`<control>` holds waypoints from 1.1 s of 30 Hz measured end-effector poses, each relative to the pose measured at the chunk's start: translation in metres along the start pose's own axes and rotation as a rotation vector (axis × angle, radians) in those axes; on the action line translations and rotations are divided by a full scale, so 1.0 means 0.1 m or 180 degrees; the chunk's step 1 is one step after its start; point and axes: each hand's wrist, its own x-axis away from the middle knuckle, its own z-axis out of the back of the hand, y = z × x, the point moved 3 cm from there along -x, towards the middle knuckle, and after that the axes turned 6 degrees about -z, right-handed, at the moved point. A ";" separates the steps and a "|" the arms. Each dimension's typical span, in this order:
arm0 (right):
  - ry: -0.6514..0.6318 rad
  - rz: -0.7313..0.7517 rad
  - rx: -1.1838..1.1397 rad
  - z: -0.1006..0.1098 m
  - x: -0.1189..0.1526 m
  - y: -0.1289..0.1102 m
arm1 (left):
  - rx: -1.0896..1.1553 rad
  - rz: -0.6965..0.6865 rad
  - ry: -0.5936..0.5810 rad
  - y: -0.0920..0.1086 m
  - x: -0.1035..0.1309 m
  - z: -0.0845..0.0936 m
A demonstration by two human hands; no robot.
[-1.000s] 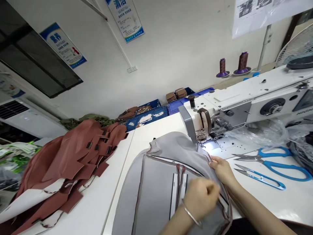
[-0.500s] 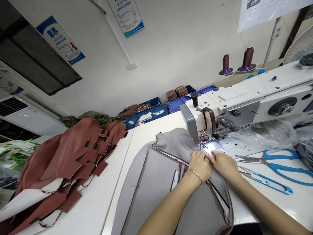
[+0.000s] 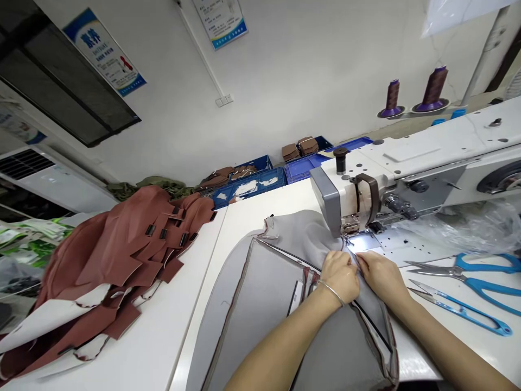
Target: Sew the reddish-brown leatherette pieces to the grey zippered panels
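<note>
A large grey fabric piece [image 3: 260, 293] with dark red seam edges lies over the white table, its upper part reaching the needle area of the white sewing machine [image 3: 427, 157]. My left hand [image 3: 341, 276], with a bangle at the wrist, is closed on the fabric just in front of the needle. Right beside it, my right hand [image 3: 380, 274] pinches the fabric edge with thumb and forefinger. The machine's lamp lights the needle plate [image 3: 364, 241] beyond both hands. The needle tip itself is too small to tell.
Blue-handled scissors [image 3: 468, 274] and blue snips [image 3: 464, 309] lie right of my hands. Reddish-brown pieces with black clips [image 3: 122, 239] are heaped on the left. Blue crates [image 3: 252, 184] stand behind the table, two thread cones [image 3: 433, 89] at the back right, and clear plastic [image 3: 468, 228] beneath the machine arm.
The camera view has shifted, so the scene sits further right. My right hand has drawn slightly away from my left, leaving a small gap between them. The fabric looks nearly the same.
</note>
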 end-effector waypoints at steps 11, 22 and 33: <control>-0.0031 0.0808 0.0266 0.04 -0.06 -0.11 | 0.0111 0.0284 0.0283 0.00 0.01 -0.04; -0.0132 0.0535 0.0106 -0.02 -0.17 -0.05 | 0.0191 0.0387 0.0166 -0.11 -0.10 -0.06; -0.0088 -0.0714 -0.0281 0.03 -0.13 0.14 | 0.0529 0.0552 0.0542 -0.28 -0.13 -0.10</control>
